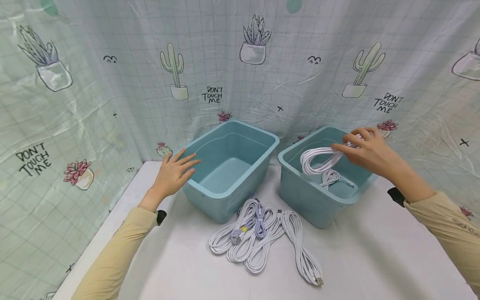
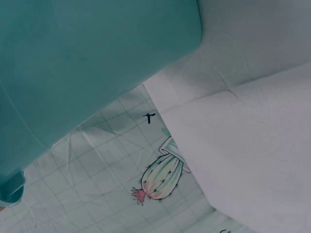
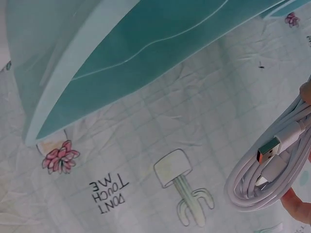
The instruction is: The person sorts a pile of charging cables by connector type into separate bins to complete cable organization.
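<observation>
My right hand (image 1: 369,152) grips a coiled white USB cable (image 1: 316,155) above the right blue-green bin (image 1: 300,202). The coil's loop hangs toward the left, and its metal plug (image 3: 268,149) shows in the right wrist view. Inside that bin lies another bundled white cable (image 1: 329,178). My left hand (image 1: 170,175) is at the near-left rim of the left bin (image 1: 204,204), fingers spread and holding nothing. Between and before the bins, several coiled white cables (image 1: 255,262) overlap on the table, with a small lavender cable (image 1: 260,225) on top.
A separate long white cable (image 1: 298,239) lies right of the pile, its plug toward me. The white table (image 1: 210,283) extends in front of the bins. Behind and at the sides hangs a cactus-printed curtain (image 1: 210,54).
</observation>
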A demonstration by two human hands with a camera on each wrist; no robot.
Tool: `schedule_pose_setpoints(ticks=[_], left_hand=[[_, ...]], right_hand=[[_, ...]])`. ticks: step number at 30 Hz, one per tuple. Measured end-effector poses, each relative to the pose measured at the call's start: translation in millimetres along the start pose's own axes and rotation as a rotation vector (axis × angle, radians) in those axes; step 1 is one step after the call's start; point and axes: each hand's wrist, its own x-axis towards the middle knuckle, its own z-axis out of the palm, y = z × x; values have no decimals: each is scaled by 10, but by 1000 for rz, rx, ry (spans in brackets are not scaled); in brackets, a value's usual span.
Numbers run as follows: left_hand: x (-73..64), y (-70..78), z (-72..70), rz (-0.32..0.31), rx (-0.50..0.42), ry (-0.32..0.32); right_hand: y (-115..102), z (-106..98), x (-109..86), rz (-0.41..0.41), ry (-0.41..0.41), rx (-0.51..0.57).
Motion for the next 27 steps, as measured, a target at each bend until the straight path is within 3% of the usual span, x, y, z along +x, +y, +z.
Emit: schedule_pose_setpoints(ticks=[8,16,27], left_hand=[[13,2,-3,0,-6,-1],[15,-4,-6,2,-1,-1],[1,-3,1,-4,3,-12]], right_hand=[[163,83,-38,27,-63,-14],[260,193,-58,123,-219,-17],[348,354,-103,192,-379,-11]])
